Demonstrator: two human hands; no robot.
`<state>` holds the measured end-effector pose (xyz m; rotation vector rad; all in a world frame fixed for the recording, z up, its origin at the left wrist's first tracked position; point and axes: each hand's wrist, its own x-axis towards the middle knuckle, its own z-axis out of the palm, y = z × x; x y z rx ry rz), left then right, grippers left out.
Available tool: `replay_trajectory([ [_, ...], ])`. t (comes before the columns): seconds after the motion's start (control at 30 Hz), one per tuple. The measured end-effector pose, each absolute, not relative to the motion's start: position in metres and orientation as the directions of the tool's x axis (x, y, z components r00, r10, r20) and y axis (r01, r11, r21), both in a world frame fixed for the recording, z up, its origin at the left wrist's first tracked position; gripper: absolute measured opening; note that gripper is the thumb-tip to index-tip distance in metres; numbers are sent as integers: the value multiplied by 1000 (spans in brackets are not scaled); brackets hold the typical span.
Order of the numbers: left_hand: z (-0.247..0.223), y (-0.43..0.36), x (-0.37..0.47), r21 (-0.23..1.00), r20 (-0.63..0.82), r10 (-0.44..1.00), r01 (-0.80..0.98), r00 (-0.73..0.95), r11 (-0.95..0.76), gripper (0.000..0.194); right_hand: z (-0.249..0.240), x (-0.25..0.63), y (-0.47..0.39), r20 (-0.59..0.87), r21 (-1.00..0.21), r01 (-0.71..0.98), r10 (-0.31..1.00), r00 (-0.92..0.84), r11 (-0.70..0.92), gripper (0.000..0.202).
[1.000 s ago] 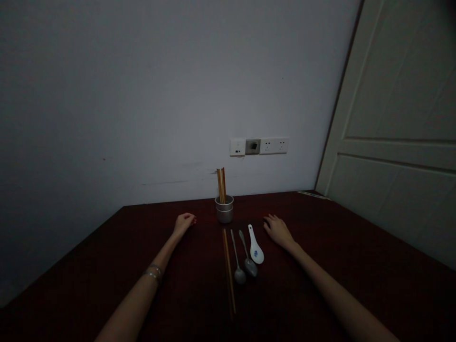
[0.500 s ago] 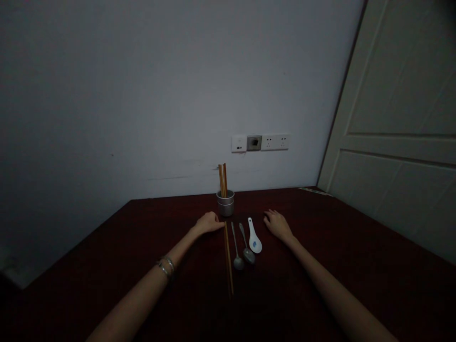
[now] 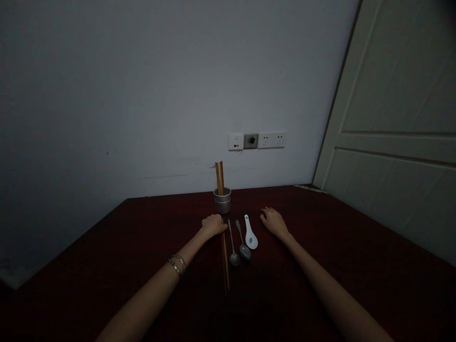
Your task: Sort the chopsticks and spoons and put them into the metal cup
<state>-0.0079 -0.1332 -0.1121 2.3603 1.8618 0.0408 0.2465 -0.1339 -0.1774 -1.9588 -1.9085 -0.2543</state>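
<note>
Evidently, the left hand [image 3: 213, 225] clasps chopsticks [image 3: 225, 264]; the right hand [image 3: 274, 222] lies slack, unclenched.

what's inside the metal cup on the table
The metal cup holds a few chopsticks, standing with their upper parts above the rim. Their lower ends are hidden by the cup's wall, so whether anything else lies at the bottom cannot be seen.
</note>
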Motion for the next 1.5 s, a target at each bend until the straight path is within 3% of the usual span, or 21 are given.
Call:
replay_trajectory([
  [0.63, -117, -128, -6, 206, 43, 982, 960, 183, -188, 34, -177, 248, -133, 384, -166, 986, 922, 39, 28, 40],
  [0.8, -80, -125, -7, 244, 164, 960, 934, 227, -263, 28, -178, 248, -133, 374, -178, 984, 926, 49, 20, 41],
  [1.0, -22, -129, -11, 368, 426, 880, 849, 209, -379, 25, -178, 248, -133, 379, -203, 979, 924, 61, 18, 40],
  [1.23, -7, -149, -15, 404, 588, 797, 804, 136, -436, 21, -175, 246, -135, 373, -209, 978, 926, 63, 18, 39],
  [1.37, -7, -152, -15, 384, 596, 790, 813, 144, -438, 21, -169, 249, -138, 411, -288, 956, 909, 70, 57, 36],
  [1.5, -2, -156, -16, 383, 626, 769, 808, 130, -448, 19, -128, 237, -144, 510, -541, 826, 842, 174, 157, 33],
])
